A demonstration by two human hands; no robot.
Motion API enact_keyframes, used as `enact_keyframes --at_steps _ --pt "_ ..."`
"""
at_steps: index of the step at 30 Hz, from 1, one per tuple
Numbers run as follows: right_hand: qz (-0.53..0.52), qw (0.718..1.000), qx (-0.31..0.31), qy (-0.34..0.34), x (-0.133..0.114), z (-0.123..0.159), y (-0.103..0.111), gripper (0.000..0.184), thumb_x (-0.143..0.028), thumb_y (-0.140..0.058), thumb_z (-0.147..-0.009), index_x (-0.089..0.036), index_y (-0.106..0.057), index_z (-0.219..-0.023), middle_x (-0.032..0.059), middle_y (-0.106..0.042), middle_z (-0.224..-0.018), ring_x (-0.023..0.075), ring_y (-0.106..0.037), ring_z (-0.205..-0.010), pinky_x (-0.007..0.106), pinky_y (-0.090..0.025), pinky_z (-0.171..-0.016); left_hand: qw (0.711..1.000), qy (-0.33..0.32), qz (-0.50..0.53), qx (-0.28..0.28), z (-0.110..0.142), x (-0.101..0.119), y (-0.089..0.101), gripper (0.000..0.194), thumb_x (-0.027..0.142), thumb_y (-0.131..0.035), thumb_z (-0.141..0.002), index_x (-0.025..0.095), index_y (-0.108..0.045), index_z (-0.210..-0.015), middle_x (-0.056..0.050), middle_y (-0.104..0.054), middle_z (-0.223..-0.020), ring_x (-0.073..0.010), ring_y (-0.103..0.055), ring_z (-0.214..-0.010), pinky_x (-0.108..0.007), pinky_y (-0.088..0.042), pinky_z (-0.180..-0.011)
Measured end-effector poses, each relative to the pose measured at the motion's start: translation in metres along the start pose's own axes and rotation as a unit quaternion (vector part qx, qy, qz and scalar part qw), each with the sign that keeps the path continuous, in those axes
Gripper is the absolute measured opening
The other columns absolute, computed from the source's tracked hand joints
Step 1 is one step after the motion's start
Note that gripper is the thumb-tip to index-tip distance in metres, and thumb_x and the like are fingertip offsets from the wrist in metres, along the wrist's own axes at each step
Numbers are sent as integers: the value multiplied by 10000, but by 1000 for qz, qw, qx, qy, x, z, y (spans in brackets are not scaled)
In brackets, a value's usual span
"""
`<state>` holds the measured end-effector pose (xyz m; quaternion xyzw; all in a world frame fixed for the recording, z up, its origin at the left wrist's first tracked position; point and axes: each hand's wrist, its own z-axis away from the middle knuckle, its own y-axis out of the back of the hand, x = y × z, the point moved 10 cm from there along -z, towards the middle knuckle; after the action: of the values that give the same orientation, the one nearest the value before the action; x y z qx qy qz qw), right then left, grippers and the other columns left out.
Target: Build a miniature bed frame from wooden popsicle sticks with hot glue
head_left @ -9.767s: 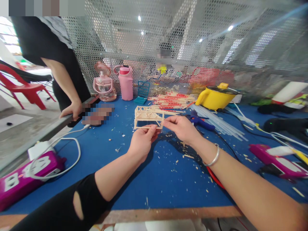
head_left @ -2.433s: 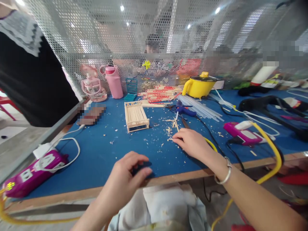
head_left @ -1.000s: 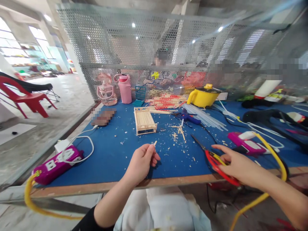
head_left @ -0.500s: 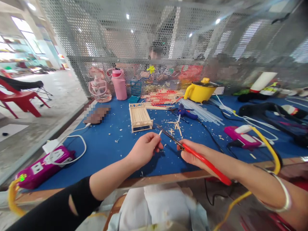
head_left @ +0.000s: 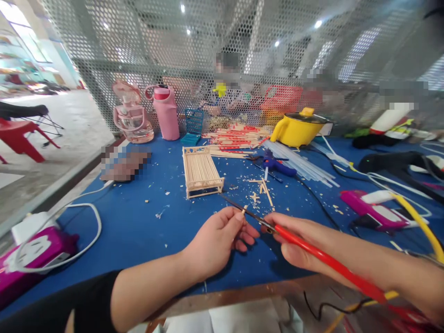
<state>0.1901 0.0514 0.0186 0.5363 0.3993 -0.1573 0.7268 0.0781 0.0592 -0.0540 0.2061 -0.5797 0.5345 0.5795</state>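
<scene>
My left hand (head_left: 222, 236) pinches a short piece of pale wooden stick (head_left: 244, 209) between thumb and forefinger, its other fingers loosely curled. Red-handled scissors (head_left: 312, 247) are in my right hand (head_left: 294, 236), their dark blades lying across the stick piece at my left fingertips. Whether the blades are closed on the wood I cannot tell. Just beyond my hands stands a small bed-shaped frame (head_left: 201, 171) built of wooden sticks. Loose cut sticks (head_left: 265, 192) and small chips lie to its right on the blue table (head_left: 138, 236).
A blue glue gun (head_left: 279, 164) lies behind the cut sticks, near clear glue sticks (head_left: 305, 164) and a pile of red-tipped sticks (head_left: 239, 138). A yellow pot (head_left: 298, 129) and a pink bottle (head_left: 166, 113) stand along the mesh screen. Power strips (head_left: 374, 210) with cables flank my arms.
The view has shifted down and closer to the table. The scissor blades have come across the stick in my left hand, and both hands are nearer each other.
</scene>
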Motion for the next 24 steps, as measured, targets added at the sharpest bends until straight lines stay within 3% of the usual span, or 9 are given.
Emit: enact_keyframes --at_steps 4,7,10,15,20,24 --pt "70 994 -76 -30 1 -1 -19 285 -483 -627 -770 -249 -619 -932 24 -669 -783 181 -589 -664 265 -504 -576 999 -16 -50 1 0 2 3 268 353 -443 -925 148 -522 -771 -33 -636 -737 -83 -550 -606 -213 -430 -568" --pt "136 987 -35 -78 16 -6 -17 380 -550 -615 -761 -232 -567 -962 42 -683 -840 190 -594 -682 275 -488 -578 996 -16 -77 31 1 2 12 270 289 -401 -944 142 -525 -754 -9 -604 -679 -67 -516 -562 -200 -422 -546" --pt "192 976 16 -103 29 -12 -10 412 -606 -618 -729 -218 -565 -857 29 -673 -756 178 -562 -629 272 -453 -564 996 -12 -65 56 2 2 18 271 268 -401 -945 141 -524 -739 6 -584 -641 -61 -503 -530 -198 -424 -539" --pt "134 985 -60 -92 22 -15 -24 355 -558 -594 -769 -209 -582 -700 3 -635 -673 154 -536 -591 248 -414 -522 998 -4 -35 58 4 -1 17 265 276 -403 -946 147 -524 -748 -3 -603 -665 -65 -525 -543 -190 -437 -540" --pt "97 991 -63 -73 0 -17 -24 301 -520 -536 -786 -239 -591 -694 26 -648 -674 194 -563 -625 301 -450 -576 997 -3 -58 56 6 -3 15 269 268 -397 -943 155 -527 -737 14 -579 -608 -62 -512 -499 -174 -417 -492" --pt "107 982 -107 -110 15 -19 -34 164 -366 -571 -738 -227 -560 -651 -3 -604 -638 156 -503 -566 275 -405 -510 990 25 -120 76 7 -8 19 339 347 -375 -940 181 -502 -673 48 -489 -443 -63 -406 -342 -179 -316 -364"
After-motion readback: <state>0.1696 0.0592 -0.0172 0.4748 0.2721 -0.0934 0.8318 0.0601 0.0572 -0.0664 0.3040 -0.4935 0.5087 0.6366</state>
